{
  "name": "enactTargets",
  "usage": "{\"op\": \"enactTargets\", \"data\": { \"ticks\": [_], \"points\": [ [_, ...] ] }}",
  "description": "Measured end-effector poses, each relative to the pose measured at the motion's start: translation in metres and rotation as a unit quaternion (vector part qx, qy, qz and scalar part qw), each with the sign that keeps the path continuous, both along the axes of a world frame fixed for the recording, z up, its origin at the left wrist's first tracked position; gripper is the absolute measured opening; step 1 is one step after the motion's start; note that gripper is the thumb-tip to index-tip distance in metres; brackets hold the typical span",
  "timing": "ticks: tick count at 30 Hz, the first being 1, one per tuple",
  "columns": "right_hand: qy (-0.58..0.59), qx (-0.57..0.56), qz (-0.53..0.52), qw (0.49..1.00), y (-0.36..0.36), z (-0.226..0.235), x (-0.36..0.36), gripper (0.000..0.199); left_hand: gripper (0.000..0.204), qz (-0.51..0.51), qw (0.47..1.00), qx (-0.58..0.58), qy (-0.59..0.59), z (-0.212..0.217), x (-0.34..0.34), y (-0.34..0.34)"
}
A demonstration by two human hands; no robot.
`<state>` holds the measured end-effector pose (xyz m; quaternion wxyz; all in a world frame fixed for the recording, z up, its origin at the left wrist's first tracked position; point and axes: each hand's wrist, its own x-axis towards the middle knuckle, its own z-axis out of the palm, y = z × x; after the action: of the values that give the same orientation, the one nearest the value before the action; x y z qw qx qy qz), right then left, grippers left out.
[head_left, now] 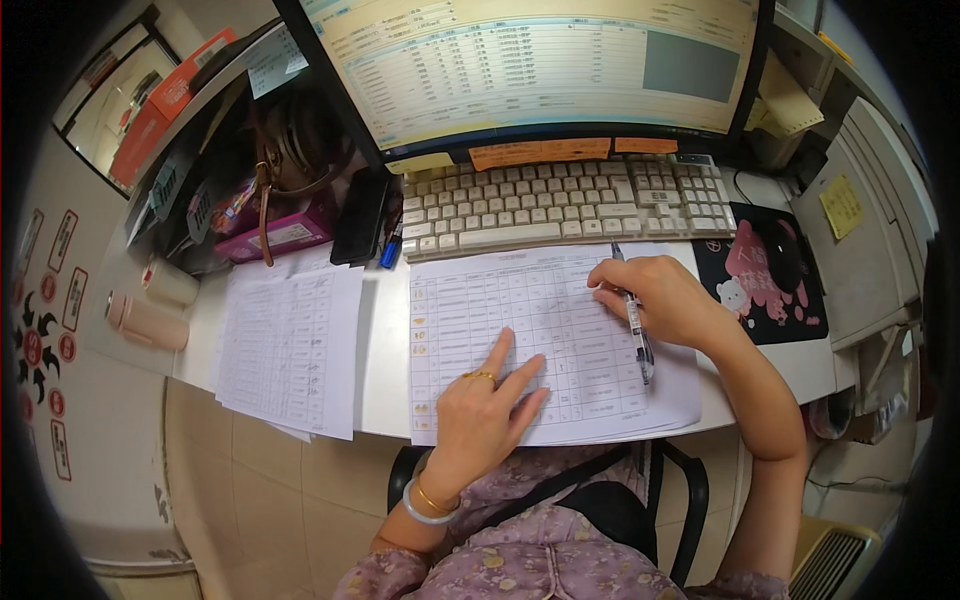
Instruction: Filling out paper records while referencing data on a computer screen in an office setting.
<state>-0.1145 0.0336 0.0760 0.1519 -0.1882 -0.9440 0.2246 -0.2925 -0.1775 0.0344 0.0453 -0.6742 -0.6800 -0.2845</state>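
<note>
A printed table sheet [470, 300], with yellow marks down its left side, lies on top of other paper at the desk's front edge. On its lower middle rests my left hand [484, 408], fingers spread and pointing up the page, with nothing held. My right hand [665, 298] is over the sheet's upper right, its fingers curled around a clear-and-black pen [636, 335]. The pen lies across the hand, slanting from the keyboard's edge down toward the lower right. Part of its barrel is hidden behind the fingers.
A keyboard [570, 205] sits beyond the sheet, below a lit monitor [520, 75]. To the right are a mouse [781, 256] on a black-and-pink pad [735, 275] and a printer [870, 220]. Leftward stand a paper stack [285, 340], a phone [361, 218], a blue marker [391, 250] and a pink bottle [145, 322].
</note>
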Motion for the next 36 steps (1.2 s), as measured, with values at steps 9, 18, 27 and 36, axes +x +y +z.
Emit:
{"op": "enactTargets", "data": {
  "ticks": [9,18,27,36],
  "points": [
    [0.018,-0.006,0.008,1.000,-0.0005,0.0000,0.0008,0.015,0.033,0.003,1.000,-0.005,0.003,-0.0004,0.0005,0.0001],
    [0.018,0.001,0.007,1.000,-0.0004,-0.0012,0.0010,0.015,0.034,0.000,1.000,-0.004,0.002,-0.0003,0.0005,0.0002],
    [0.018,0.013,0.012,1.000,0.0000,-0.0011,0.0010,0.015,0.034,0.000,1.000,-0.005,0.002,-0.0001,0.0002,0.0004],
    [0.019,0.008,0.010,1.000,0.0015,-0.0042,0.0014,0.014,0.034,0.004,1.000,-0.005,0.008,0.0004,0.0009,0.0006]
  ]
}}
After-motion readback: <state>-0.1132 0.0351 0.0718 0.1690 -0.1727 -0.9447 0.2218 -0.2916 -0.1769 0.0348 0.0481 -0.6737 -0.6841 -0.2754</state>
